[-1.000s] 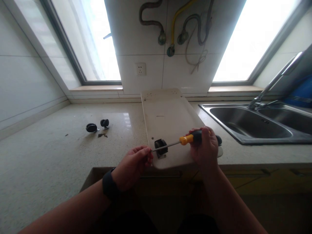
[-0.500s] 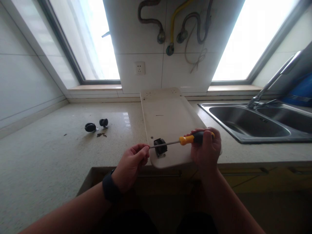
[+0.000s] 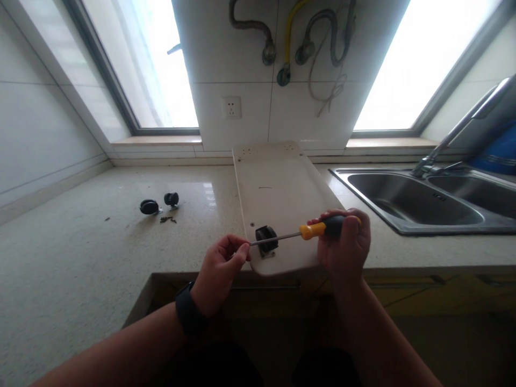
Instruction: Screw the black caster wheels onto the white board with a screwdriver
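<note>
My right hand (image 3: 342,242) is wrapped round the yellow and black handle of a screwdriver (image 3: 313,231), held almost level. Its metal shaft points left, passing in front of a black caster wheel (image 3: 264,238). At the tip, the thumb and forefinger of my left hand (image 3: 220,269) are pinched together; whatever is between them is too small to make out. The caster stands on its metal plate at the near left corner of a pale board (image 3: 286,201), which lies flat on the counter.
Two more black casters (image 3: 149,206) (image 3: 171,199) lie on the counter (image 3: 100,236) to the left, beside several small screws (image 3: 167,219). A double steel sink (image 3: 411,199) with a tap (image 3: 459,126) is at the right. Pipes and a socket (image 3: 232,107) are on the back wall.
Both hands and the screwdriver have shifted very slightly right, while the view has tilted a little. The grip of each hand looks the same.
</note>
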`<state>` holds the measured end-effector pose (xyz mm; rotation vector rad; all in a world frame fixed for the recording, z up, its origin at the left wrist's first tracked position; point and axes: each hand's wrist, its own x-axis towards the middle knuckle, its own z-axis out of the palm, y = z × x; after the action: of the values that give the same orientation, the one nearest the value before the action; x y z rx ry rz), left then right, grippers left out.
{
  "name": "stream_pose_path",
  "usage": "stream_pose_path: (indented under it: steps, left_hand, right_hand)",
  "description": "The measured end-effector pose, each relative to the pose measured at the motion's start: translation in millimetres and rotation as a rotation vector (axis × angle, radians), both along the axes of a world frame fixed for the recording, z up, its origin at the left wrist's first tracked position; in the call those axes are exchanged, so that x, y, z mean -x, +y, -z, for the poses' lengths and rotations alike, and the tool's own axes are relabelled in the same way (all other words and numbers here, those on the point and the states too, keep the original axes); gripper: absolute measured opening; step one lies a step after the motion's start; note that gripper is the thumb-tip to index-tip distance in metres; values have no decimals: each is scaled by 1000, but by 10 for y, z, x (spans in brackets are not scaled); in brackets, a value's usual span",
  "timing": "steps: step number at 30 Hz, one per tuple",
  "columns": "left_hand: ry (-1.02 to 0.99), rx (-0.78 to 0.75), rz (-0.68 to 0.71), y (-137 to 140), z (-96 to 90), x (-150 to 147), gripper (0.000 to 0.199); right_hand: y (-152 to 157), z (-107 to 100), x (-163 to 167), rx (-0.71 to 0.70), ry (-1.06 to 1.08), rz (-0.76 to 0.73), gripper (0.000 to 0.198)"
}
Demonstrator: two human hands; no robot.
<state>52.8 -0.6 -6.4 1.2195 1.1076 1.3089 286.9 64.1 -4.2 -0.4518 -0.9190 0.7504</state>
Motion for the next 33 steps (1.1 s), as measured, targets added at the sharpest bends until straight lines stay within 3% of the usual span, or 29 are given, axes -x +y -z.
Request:
stream_pose_path:
  steps: [11,18,26,30,33]
  left_hand:
    - [82,-14,50,-33,17,1,19]
    - [150,-38,213,15,86,83,28]
    - [545,-111,230,99,158,173,29]
    - [575,-61,274,157,173,207,37]
    - [602,-67,285,166,165,209,35]
  right_hand:
    - [4,-6,-10,7,10,-32,27]
    - [0,-14,-18,13,28,-42,27]
    - [14,-25,-18,47,49,-35,31]
    - [-17,-89,-38,94,61,37,30]
    - [-133,-228,-75,65,4,182,20]
